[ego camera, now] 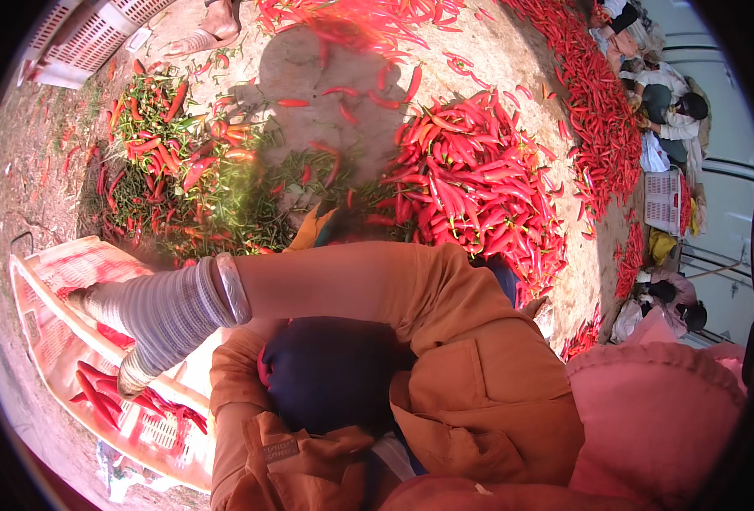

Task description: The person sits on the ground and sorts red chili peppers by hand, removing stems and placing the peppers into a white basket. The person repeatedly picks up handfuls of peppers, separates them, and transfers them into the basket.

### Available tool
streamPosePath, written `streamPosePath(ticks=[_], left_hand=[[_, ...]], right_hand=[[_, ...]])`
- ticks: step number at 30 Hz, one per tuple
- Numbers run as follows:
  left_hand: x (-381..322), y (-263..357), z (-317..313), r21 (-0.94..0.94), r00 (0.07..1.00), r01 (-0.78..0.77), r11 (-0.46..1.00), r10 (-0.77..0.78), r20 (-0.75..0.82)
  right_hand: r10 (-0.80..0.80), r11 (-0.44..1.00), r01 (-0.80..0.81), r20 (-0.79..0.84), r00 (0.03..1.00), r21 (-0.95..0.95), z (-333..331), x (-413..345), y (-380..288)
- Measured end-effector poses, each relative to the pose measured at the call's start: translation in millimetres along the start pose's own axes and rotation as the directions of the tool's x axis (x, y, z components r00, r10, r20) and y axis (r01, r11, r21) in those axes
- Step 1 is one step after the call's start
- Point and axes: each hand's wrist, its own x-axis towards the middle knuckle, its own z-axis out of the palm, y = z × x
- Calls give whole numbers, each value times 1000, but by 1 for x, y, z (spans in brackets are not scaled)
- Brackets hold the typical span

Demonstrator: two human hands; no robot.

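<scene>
My right arm, in an orange sleeve with a silver bangle at the wrist, reaches across to the left. My right hand (pixel 137 326), in a striped knitted glove, is over a pale plastic crate (pixel 188 383), thumb and fingers apart across its rim. Several long red chilli peppers (pixel 99 399) lie in the crate below the thumb. My left forearm (pixel 258 332) passes under the right one, and the left hand is hidden. Beyond the right forearm are a heap of red chillies (pixel 479 172) and a mixed pile of chillies and green stems (pixel 179 166). A dark-clothed knee (pixel 338 377) shows between my arms.
Stacked crates (pixel 89 41) and another person's bare foot (pixel 207 35) are at the upper left. A long bank of red chillies (pixel 597 108) runs along the right. Several people (pixel 670 115) sit beyond it by a white crate (pixel 663 201). Pink cloth (pixel 658 409) fills the lower right.
</scene>
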Motion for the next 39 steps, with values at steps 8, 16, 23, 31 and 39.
streamPosePath(ticks=[8, 16, 23, 31, 39], left_hand=[[11, 15, 32, -163, 885, 273, 948, -314, -344], [4, 53, 54, 460, 886, 151, 875, 86, -455], [31, 47, 73, 731, 834, 87, 677, 352, -425], [20, 37, 109, 927, 952, 259, 273, 91, -292], [11, 34, 142, 983, 983, -59, -174, 164, 88]], right_hand=[[554, 231, -819, -621, 555, -526, -195, -202, 177], [593, -97, -934, -774, 223, -344, -274, -253, 269], [480, 716, -698, -714, 510, -17, -186, -250, 232], [476, 879, -371, -520, 709, 299, -121, -256, 149], [538, 830, -519, -541, 646, 204, -102, -250, 118]])
